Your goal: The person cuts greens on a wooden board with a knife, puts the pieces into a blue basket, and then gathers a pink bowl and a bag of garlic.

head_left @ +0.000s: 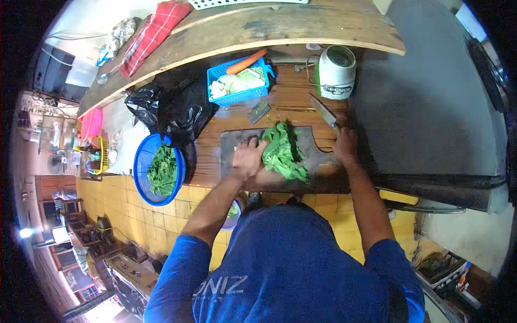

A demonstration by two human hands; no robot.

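A bunch of leafy greens point(283, 153) lies on the dark cutting board point(230, 141). My left hand point(248, 156) rests on the board with its fingers apart, its near side touching the left edge of the leaves. To the right of the board, my right hand point(346, 144) is closed around the handle of a kitchen knife point(323, 111). The blade points up and left, away from the greens, over the wooden table point(293, 102). Most of the handle is hidden inside my fist.
Beyond the board stand a blue basket point(237, 98) with a carrot point(246, 62) and pale vegetables, a small grater-like piece point(258, 113), and a white-green appliance point(336, 72). At left are a black plastic bag point(186, 110) and a blue colander point(138, 171) of greens. A wooden shelf point(301, 27) overhangs the back.
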